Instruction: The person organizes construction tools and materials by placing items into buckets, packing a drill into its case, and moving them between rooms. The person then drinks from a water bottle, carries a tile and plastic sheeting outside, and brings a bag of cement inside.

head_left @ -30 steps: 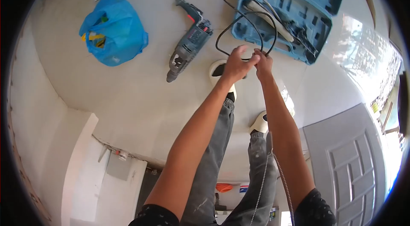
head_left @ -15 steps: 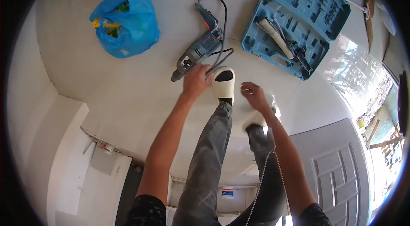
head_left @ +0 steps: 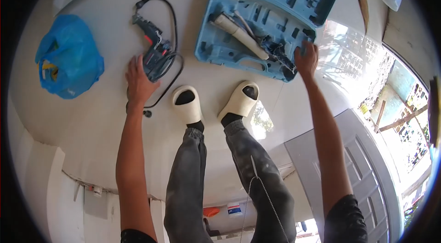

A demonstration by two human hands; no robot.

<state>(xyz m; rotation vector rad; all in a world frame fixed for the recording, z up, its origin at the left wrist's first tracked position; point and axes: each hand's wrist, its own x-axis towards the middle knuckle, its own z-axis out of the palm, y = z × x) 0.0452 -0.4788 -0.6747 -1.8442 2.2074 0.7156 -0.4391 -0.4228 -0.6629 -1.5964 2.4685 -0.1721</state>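
You're sporting dark, pale-flecked sleeves (head_left: 345, 220), faded grey trousers (head_left: 186, 188) gathered at the ankles, black socks (head_left: 196, 126), chunky cream slip-ons (head_left: 189, 112) and a beaded chain (head_left: 271, 204)!

Homelike interior, grey panelled door (head_left: 359, 169), pale floor (head_left: 98, 144)

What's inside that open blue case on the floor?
In the open blue case lie a long pale tube-like thing and some dark pieces near one end. Whatever is under them is covered, and the right hand hides part of the edge.
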